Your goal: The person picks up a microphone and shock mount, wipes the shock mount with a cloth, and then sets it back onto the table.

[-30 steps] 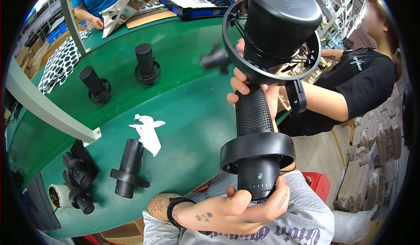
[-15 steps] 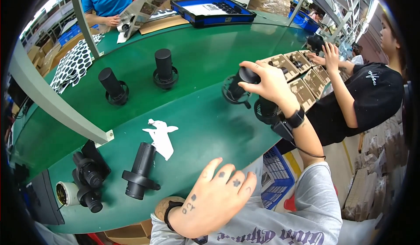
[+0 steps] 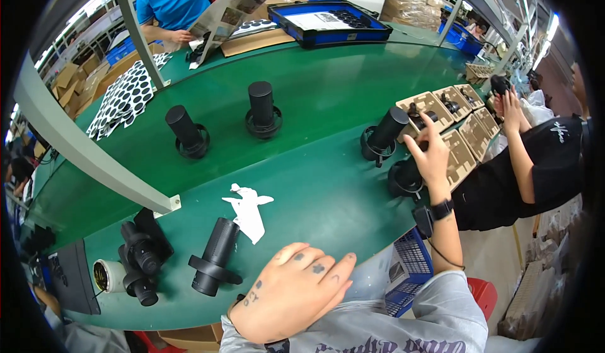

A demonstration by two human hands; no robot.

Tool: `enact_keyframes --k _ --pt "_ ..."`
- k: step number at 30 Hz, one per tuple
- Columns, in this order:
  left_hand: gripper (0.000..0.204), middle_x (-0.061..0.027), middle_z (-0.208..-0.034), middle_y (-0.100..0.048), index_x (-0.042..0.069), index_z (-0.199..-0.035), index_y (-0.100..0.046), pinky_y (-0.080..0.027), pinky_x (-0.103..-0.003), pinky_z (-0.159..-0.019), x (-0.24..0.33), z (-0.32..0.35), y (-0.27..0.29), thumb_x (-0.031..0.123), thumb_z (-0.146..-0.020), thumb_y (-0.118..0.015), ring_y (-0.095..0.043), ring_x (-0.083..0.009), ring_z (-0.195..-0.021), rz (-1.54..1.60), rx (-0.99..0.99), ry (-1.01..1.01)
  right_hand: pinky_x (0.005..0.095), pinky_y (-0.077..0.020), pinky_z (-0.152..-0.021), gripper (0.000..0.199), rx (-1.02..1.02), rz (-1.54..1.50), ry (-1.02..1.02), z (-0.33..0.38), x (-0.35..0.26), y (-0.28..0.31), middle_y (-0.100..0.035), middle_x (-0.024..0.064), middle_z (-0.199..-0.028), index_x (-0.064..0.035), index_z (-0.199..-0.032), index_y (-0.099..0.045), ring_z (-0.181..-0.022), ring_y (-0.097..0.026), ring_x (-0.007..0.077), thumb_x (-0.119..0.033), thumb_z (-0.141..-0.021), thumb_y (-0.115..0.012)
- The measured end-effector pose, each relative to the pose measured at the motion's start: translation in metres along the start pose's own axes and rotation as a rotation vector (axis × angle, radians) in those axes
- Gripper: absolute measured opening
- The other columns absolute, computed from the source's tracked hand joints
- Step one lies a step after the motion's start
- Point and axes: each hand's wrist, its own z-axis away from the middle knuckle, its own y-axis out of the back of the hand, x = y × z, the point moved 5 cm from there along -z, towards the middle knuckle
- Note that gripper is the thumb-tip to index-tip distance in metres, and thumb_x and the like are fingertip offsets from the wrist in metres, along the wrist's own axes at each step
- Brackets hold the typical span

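My right hand (image 3: 433, 161) has its thumb and index finger apart, with nothing visible between them. Just left of its thumb stands a black cylindrical device with a ring-shaped base (image 3: 386, 131), tilted in this view. A second black ring-based device (image 3: 404, 178) is partly hidden by that hand. My left hand (image 3: 291, 296) hangs over the table's near edge, back up, its fingers loosely bent and holding nothing I can see. Left of it lies a black cylinder with a ring collar (image 3: 215, 258), beside a crumpled white cloth or tissue (image 3: 249, 213).
Two more black ring-based devices (image 3: 263, 110) stand farther back on the green table (image 3: 315, 164). At left are several black collared parts (image 3: 142, 255) and a white tub (image 3: 109, 276). Moulded tan trays (image 3: 463, 142) lie at right beside a co-worker in black. A grey post (image 3: 94, 145) crosses the left.
My right hand has come off the black device and shifted right; the device now stands by the tan trays. My left hand's fingers have drawn closer together. The whole view has shifted slightly.
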Motion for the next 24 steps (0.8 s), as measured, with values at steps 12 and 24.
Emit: enact_keyframes --k 12,24 --pt "0.034 -0.0019 -0.08 -0.06 0.006 -0.109 -0.063 -0.048 -0.031 -0.079 -0.014 0.014 0.032 0.019 -0.079 -0.069 -0.059 -0.0174 -0.079 -0.043 0.131 0.116 0.0396 -0.0379 -0.098 0.035 0.113 0.12 0.283 0.026 -0.063 0.032 -0.057 0.0149 -0.115 -0.0006 -0.116 -0.058 -0.11 -0.052 0.0312 -0.005 -0.081 -0.061" --pt "0.029 -0.0072 -0.081 -0.066 0.0 -0.089 -0.071 -0.054 -0.031 -0.062 -0.014 0.06 0.082 0.008 -0.062 -0.073 -0.065 -0.0209 -0.072 -0.072 0.599 -0.1 0.0422 -0.0483 -0.087 0.053 -0.273 0.08 0.332 -0.108 -0.196 -0.228 -0.054 0.0145 -0.12 -0.0116 -0.124 -0.053 -0.109 -0.052 0.032 -0.029 -0.076 -0.067"
